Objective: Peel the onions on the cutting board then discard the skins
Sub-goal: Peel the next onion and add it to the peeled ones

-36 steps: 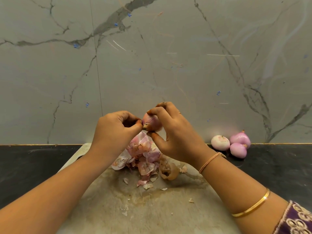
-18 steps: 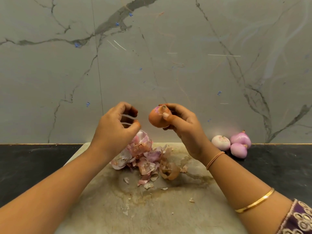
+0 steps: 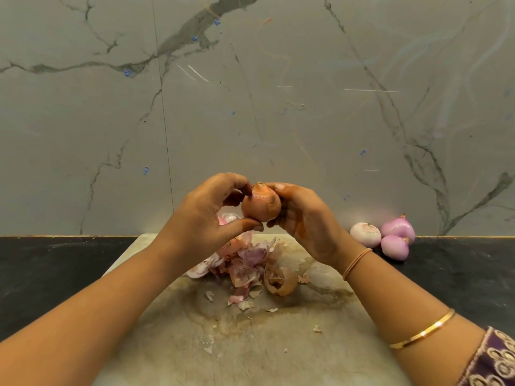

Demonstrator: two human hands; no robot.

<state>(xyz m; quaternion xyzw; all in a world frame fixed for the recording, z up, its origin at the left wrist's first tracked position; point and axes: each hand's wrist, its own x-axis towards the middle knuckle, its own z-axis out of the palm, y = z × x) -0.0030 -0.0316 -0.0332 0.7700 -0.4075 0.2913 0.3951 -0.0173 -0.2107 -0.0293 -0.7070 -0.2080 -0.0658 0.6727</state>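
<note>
A small onion [image 3: 261, 202] with brown outer skin is held in the air above the far end of the cutting board [image 3: 250, 344]. My right hand [image 3: 303, 218] cups it from the right, fingers curled behind it. My left hand [image 3: 206, 215] meets it from the left, with fingertips on its top and thumb under its lower edge. Below the hands lies a pile of pink and brown onion skins [image 3: 245, 266] on the board.
Three peeled onions [image 3: 383, 236] sit on the dark counter [image 3: 50, 268] to the right of the board, against the marble wall [image 3: 250, 93]. Small skin flakes are scattered over the stained board.
My left hand, which had drawn away from the onion half a second ago, has come back and taken hold of it. The onion now shows its brown-skinned side.
</note>
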